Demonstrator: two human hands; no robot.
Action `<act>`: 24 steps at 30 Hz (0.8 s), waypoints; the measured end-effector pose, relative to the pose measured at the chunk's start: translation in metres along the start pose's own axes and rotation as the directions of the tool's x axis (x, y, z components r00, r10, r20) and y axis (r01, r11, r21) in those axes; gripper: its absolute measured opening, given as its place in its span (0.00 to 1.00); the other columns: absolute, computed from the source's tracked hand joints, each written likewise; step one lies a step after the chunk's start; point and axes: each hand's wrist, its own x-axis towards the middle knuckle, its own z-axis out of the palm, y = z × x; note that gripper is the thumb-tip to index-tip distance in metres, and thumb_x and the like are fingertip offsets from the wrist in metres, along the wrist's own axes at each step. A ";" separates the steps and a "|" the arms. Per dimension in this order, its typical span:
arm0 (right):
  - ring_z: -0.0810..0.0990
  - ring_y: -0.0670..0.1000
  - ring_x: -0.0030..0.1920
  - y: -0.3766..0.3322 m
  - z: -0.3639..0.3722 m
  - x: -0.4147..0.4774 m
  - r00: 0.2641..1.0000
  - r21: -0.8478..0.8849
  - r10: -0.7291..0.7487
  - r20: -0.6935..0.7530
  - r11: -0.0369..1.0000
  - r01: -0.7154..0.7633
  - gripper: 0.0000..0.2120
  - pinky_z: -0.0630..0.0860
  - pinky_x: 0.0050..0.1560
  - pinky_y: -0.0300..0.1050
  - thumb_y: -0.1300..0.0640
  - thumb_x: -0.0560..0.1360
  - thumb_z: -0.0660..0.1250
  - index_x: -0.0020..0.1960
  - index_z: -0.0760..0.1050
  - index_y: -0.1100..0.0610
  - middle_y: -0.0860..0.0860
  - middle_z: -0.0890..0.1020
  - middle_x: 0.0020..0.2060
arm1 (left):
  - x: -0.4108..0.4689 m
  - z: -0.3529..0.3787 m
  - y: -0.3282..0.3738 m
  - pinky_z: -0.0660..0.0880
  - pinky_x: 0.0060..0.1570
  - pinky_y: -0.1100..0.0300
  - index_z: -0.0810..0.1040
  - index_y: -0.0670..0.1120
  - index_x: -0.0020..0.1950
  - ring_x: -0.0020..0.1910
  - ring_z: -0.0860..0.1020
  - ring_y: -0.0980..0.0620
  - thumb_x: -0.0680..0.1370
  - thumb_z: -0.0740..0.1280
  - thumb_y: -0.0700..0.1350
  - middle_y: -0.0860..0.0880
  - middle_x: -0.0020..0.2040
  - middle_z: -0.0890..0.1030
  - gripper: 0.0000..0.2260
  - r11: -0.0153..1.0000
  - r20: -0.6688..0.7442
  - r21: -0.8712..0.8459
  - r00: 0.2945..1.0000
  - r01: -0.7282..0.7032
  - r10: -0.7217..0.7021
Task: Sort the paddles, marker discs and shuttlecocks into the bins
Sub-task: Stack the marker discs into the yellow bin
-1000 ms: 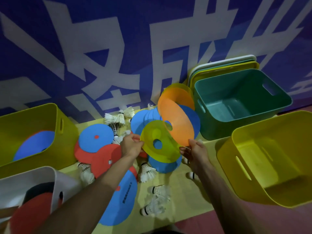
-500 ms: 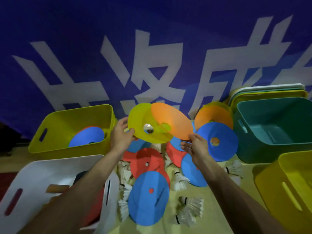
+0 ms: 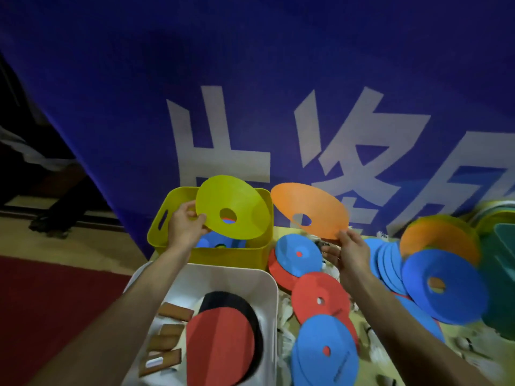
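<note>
The white bin (image 3: 228,271), nearest, holds paddles (image 3: 220,344), red and black faces stacked and wooden handles to the left. Behind it, the yellow bin (image 3: 223,257) holds blue marker discs (image 3: 206,242). The yellow disc (image 3: 237,201) hangs tilted over its open top, pinched at the rim by the left hand (image 3: 184,229), probably ready to drop in. The right hand (image 3: 352,253) pinches the orange disc (image 3: 309,207) by its edge above the counter (image 3: 361,324), beside the bin, likely next. Shuttlecocks (image 3: 284,309) lie among loose discs.
</note>
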 end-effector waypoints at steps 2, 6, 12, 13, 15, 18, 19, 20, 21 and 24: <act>0.77 0.50 0.23 0.002 0.018 -0.007 1.000 -0.020 -0.018 0.024 1.000 0.018 0.12 0.75 0.24 0.41 0.59 0.81 0.57 0.61 0.70 0.64 0.61 0.77 0.38 | 0.017 -0.010 -0.011 0.79 0.45 0.50 0.70 0.40 0.66 0.44 0.80 0.45 0.78 0.64 0.34 0.40 0.54 0.78 0.17 0.999 0.023 0.020 0.999 0.049 -0.049; 0.77 0.49 0.22 0.009 0.048 -0.015 0.998 -0.064 -0.055 0.028 0.996 0.057 0.10 0.75 0.23 0.41 0.59 0.82 0.57 0.60 0.70 0.62 0.61 0.75 0.40 | 0.047 -0.015 -0.032 0.77 0.48 0.49 0.68 0.37 0.67 0.49 0.78 0.41 0.78 0.64 0.33 0.39 0.54 0.76 0.17 0.989 0.021 0.001 0.988 0.150 -0.150; 0.78 0.52 0.26 0.016 0.075 -0.016 0.996 -0.144 -0.089 -0.005 0.986 0.088 0.13 0.79 0.31 0.48 0.58 0.82 0.57 0.63 0.69 0.61 0.59 0.76 0.41 | 0.077 -0.010 -0.066 0.75 0.59 0.43 0.66 0.42 0.70 0.58 0.77 0.37 0.78 0.66 0.39 0.40 0.62 0.77 0.21 0.959 0.020 0.017 0.958 0.284 -0.285; 0.78 0.52 0.27 0.017 0.078 -0.015 0.995 -0.159 -0.098 -0.016 0.983 0.094 0.13 0.79 0.33 0.50 0.58 0.81 0.57 0.64 0.69 0.61 0.59 0.76 0.41 | 0.084 -0.011 -0.076 0.75 0.60 0.42 0.66 0.43 0.71 0.60 0.77 0.37 0.77 0.67 0.42 0.39 0.62 0.76 0.22 0.958 0.016 0.054 0.959 0.283 -0.284; 0.79 0.54 0.29 0.019 0.086 -0.014 0.993 -0.203 -0.114 -0.036 0.974 0.104 0.13 0.79 0.35 0.51 0.57 0.81 0.57 0.64 0.69 0.60 0.59 0.77 0.41 | 0.089 -0.017 -0.085 0.74 0.60 0.42 0.67 0.43 0.70 0.60 0.76 0.39 0.78 0.66 0.44 0.39 0.62 0.77 0.22 0.956 0.021 0.087 0.959 0.279 -0.282; 0.78 0.56 0.30 0.023 0.098 -0.017 0.993 -0.254 -0.116 -0.014 0.961 0.108 0.10 0.77 0.33 0.48 0.57 0.82 0.56 0.61 0.69 0.57 0.57 0.78 0.39 | 0.075 -0.031 -0.072 0.73 0.62 0.45 0.71 0.44 0.68 0.59 0.77 0.42 0.79 0.64 0.43 0.42 0.60 0.78 0.17 0.962 0.058 0.050 0.961 0.267 -0.270; 0.78 0.56 0.31 0.024 0.102 -0.018 0.994 -0.266 -0.112 0.000 0.958 0.108 0.08 0.77 0.32 0.47 0.57 0.82 0.56 0.60 0.69 0.56 0.57 0.78 0.39 | 0.070 -0.035 -0.068 0.73 0.63 0.47 0.71 0.44 0.67 0.58 0.77 0.43 0.79 0.63 0.42 0.44 0.57 0.78 0.16 0.965 0.083 0.032 0.961 0.261 -0.262; 0.78 0.56 0.31 0.026 0.107 -0.019 0.994 -0.282 -0.107 0.016 0.954 0.107 0.08 0.76 0.32 0.47 0.57 0.82 0.56 0.59 0.69 0.56 0.58 0.79 0.40 | 0.067 -0.040 -0.066 0.74 0.61 0.50 0.71 0.43 0.67 0.56 0.77 0.45 0.80 0.62 0.41 0.44 0.54 0.78 0.15 0.967 0.105 0.008 0.962 0.254 -0.253; 0.78 0.55 0.31 0.027 0.111 -0.019 0.994 -0.300 -0.101 0.033 0.948 0.106 0.08 0.76 0.32 0.46 0.56 0.82 0.56 0.59 0.69 0.56 0.59 0.79 0.42 | 0.064 -0.045 -0.062 0.74 0.57 0.51 0.72 0.42 0.67 0.54 0.77 0.46 0.80 0.61 0.39 0.45 0.52 0.78 0.15 0.968 0.122 -0.018 0.962 0.249 -0.245; 0.77 0.54 0.31 0.033 0.125 -0.017 0.993 -0.348 -0.074 0.091 0.932 0.101 0.13 0.77 0.30 0.44 0.56 0.82 0.56 0.64 0.68 0.60 0.62 0.79 0.47 | 0.055 -0.060 -0.051 0.76 0.49 0.57 0.72 0.40 0.66 0.50 0.77 0.46 0.79 0.61 0.37 0.43 0.52 0.77 0.15 0.972 0.143 -0.092 0.969 0.215 -0.201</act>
